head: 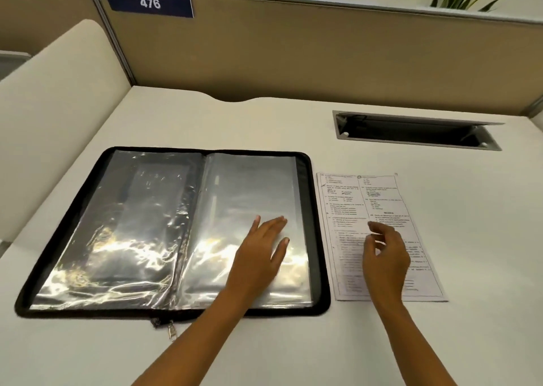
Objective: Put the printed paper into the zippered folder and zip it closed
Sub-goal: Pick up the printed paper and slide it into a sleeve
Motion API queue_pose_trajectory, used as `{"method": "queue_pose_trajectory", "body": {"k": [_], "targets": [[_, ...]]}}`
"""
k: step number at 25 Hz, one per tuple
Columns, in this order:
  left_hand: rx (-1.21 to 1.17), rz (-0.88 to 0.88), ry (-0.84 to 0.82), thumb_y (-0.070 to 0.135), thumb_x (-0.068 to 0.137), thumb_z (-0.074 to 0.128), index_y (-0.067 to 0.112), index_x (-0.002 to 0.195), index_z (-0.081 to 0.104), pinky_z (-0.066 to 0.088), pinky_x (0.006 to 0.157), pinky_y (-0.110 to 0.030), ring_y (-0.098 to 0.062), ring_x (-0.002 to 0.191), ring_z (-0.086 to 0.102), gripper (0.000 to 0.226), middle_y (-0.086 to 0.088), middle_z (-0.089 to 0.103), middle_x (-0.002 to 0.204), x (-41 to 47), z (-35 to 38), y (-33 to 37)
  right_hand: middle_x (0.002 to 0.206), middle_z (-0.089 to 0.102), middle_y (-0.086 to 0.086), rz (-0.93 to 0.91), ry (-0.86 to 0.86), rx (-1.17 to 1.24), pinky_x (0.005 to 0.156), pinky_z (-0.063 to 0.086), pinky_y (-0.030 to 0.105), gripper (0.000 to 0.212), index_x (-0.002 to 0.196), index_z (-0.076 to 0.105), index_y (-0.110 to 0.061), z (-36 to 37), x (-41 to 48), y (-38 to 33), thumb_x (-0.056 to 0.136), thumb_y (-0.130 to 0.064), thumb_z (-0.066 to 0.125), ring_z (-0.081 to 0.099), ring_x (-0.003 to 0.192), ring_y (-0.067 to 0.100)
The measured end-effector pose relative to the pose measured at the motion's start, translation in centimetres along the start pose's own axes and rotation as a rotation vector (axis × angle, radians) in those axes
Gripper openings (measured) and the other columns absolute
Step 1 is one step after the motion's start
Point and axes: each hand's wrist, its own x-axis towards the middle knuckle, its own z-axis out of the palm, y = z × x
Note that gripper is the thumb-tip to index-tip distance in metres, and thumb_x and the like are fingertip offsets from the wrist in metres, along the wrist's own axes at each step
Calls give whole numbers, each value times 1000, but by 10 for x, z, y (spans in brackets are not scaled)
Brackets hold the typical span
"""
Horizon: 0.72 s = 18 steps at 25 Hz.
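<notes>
Lying open toward desk's [293,341] near-left corner, black zippered folder w/ clear sleeves [164,229]; left hand [261,253] flat, fingers released. Printed white paper [346,197] alongside, right hand [385,256] fingers loosely curled above. Blue partition sign [148,2]: "476".

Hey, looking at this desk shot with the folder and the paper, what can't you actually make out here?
- Printed paper: text too small and blurred to read in the head view; the right hand covers its middle.
- Zippered folder: glare on the plastic sleeves hides whatever is inside; the left hand covers part of the right page.
- Zipper pulls: too small for detail.
- Desk cable slot: interior dark.
</notes>
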Motion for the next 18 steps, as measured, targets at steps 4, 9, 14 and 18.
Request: {"method": "queue_pose_trajectory", "body": {"k": [4, 9, 14, 18], "targets": [[-17, 91, -154, 39, 97, 44, 22, 146, 32, 9, 113, -22, -16, 144, 21, 53, 5, 32, 153, 14, 39, 37, 120, 56, 21, 111, 66, -221, 94, 40, 43, 33, 119, 56, -2, -31, 20, 34, 86, -1, 58, 48, 112, 37], [180, 232, -302, 45, 96, 41, 14, 149, 23, -6, 118, -32, -19, 146, 14, 64, -4, 21, 157, 21, 73, 50, 132, 41, 30, 265, 36, -396, 104, 30, 47, 53, 130, 42, 8, -43, 36, 50, 85, -10, 63, 33, 122, 45], [234, 208, -321, 52, 91, 46, 17, 149, 22, -7, 118, -36, -18, 146, 13, 72, -2, 19, 158, 22, 85, 48, 123, 49, 33, 205, 42, -453, 96, 36, 50, 49, 125, 47, 10, -45, 45, 53, 84, -11, 63, 42, 114, 46], [202, 176, -336, 51, 90, 50, 18, 149, 21, -4, 118, -32, -15, 146, 13, 74, 0, 18, 158, 23, 88, 48, 100, 64, 25, 415, 2, -355, 90, 43, 47, 27, 98, 63, 4, -54, 72, 52, 85, -19, 61, 55, 103, 46]]}}
